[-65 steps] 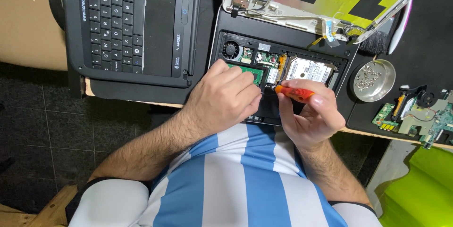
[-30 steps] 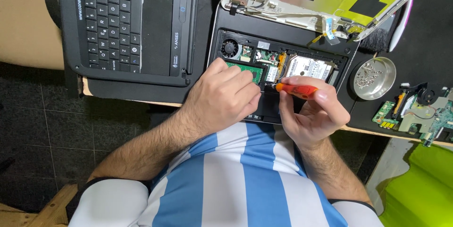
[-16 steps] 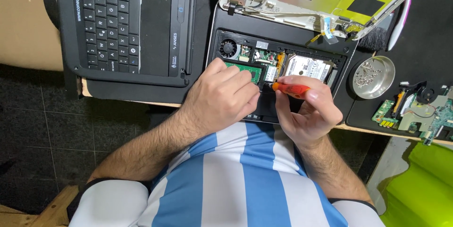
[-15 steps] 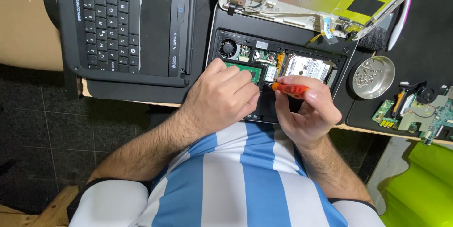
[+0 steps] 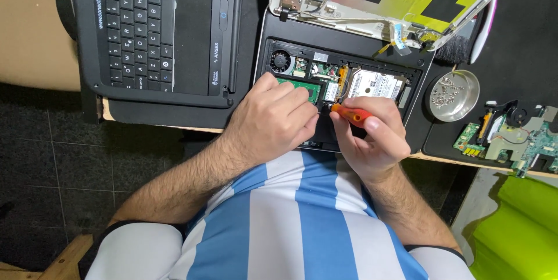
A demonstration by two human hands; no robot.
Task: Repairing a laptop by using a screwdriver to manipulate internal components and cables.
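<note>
We see one opened laptop base (image 5: 340, 85) on the bench (image 5: 523, 53), under both hands. Our left hand (image 5: 273, 120) rests curled on it, grip empty. Our right hand (image 5: 372, 134) has its grip closed on one orange screwdriver (image 5: 351, 115), tip toward the boards. One screw dish (image 5: 453, 95) sits right.

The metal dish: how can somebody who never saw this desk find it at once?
Start at the opened laptop base under the hands. Just right of it lies the metal dish, round and shiny, with small screws inside. The circuit boards further right are green and angular.
</note>
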